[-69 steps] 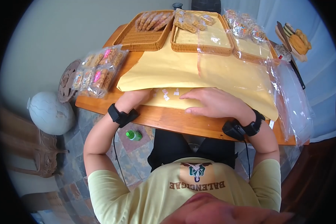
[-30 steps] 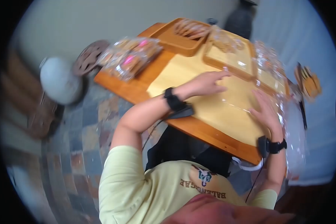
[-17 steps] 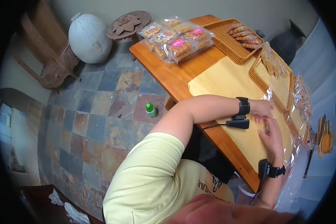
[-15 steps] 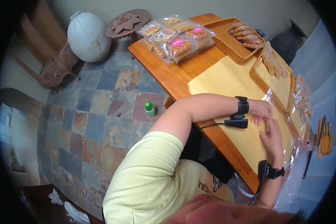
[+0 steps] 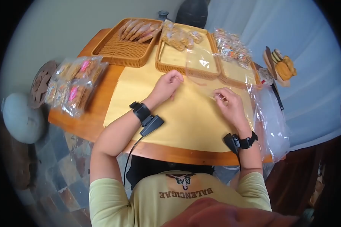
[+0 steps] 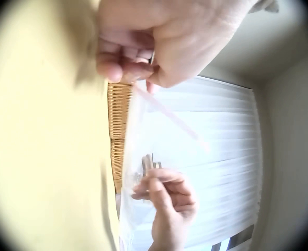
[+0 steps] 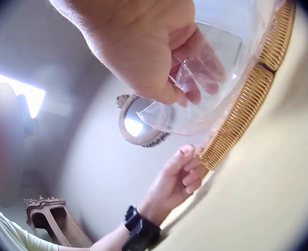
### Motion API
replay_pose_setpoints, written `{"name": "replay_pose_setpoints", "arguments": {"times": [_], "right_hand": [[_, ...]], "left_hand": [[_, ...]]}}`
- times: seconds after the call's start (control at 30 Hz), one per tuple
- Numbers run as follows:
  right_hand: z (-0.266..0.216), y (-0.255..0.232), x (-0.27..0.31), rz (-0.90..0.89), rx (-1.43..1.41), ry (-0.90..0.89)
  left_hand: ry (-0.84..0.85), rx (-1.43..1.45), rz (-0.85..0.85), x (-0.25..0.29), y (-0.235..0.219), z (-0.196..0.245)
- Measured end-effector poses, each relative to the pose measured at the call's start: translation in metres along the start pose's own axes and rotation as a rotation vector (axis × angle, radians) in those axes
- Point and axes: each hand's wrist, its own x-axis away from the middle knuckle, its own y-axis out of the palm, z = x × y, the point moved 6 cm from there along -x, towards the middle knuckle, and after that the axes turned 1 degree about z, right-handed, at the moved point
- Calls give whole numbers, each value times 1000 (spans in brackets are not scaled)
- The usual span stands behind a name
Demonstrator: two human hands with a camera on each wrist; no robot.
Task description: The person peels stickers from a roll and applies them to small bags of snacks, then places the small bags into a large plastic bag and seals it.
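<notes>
In the head view, the left hand (image 5: 166, 87) is raised over the yellow paper (image 5: 170, 125), fingers curled in. Its fingertips pinch one edge of a clear plastic bag (image 5: 201, 62), whose pink strip runs from those fingers in the left wrist view. To its right, the right hand (image 5: 230, 108) pinches another part of the bag between thumb and fingers. The right wrist view shows the clear film (image 7: 188, 76) gathered at the right hand (image 7: 143, 49) and spreading toward the left hand (image 7: 177, 180). No contents are visible in the bag.
Behind the hands stand wicker trays (image 5: 140, 60) with bagged snacks (image 5: 178, 38). More snack packs (image 5: 77, 81) lie at the table's left. A pile of clear bags (image 5: 271, 125) hangs over the right side, near a dark-handled utensil (image 5: 277, 97).
The view has swung back over the table. The hands, close together before, have moved apart, and clear film now stretches between them; both now pinch it.
</notes>
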Motion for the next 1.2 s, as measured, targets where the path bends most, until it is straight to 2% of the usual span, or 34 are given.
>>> {"name": "replay_pose_setpoints", "arguments": {"times": [0.1,0.17,0.2,0.27,0.33,0.4,0.47,0.5,0.53,0.57,0.6,0.67,0.73,0.8,0.83,0.9,0.93,1.0,1.07,1.1,1.17,1.2], "right_hand": [[-14,-23,2,72,-47,22],[-17,-44,7,123,-120,45],[-21,-52,8,127,-172,50],[-22,-69,12,138,-225,59],[-15,-83,13,139,-510,150],[-15,-96,15,219,-548,179],[-41,-116,19,373,51,-173],[-57,-113,25,379,159,-381],[-62,-107,29,385,168,-375],[-72,-91,34,247,144,-472],[-80,-76,41,110,114,-564],[-81,-63,49,80,97,-522],[-79,-55,56,43,77,-488],[-71,-46,62,-134,-30,-433],[-66,-45,65,-128,-30,-426],[-53,-29,75,-393,-32,-394],[-52,-31,73,-387,-33,-375],[-32,-24,63,-528,-311,172],[-56,-14,48,-427,-182,-61],[-59,-4,45,-420,-190,-29],[-74,14,41,-423,23,-258],[-71,17,40,-419,14,-257]], "left_hand": [[38,21,8,3,-2,8],[166,-111,49,5,5,23],[171,-109,38,5,6,27],[390,-330,90,11,7,48],[384,-269,48,12,12,57],[380,-203,2,16,16,66],[178,227,-140,18,24,65],[179,230,-153,19,25,65],[112,371,-241,19,28,64],[42,508,-328,19,31,63],[39,501,-338,19,31,61],[93,-105,-398,23,34,50],[62,-153,-432,27,38,45],[31,-196,-462,28,38,43],[-15,-215,-461,28,37,41],[-72,-234,-479,29,38,39],[-90,-251,-463,30,39,39],[-123,-262,-477,34,46,39],[81,-463,-486,36,57,50],[66,-457,-516,38,63,47],[250,-483,-488,41,66,57],[243,-490,-490,42,66,56]]}}
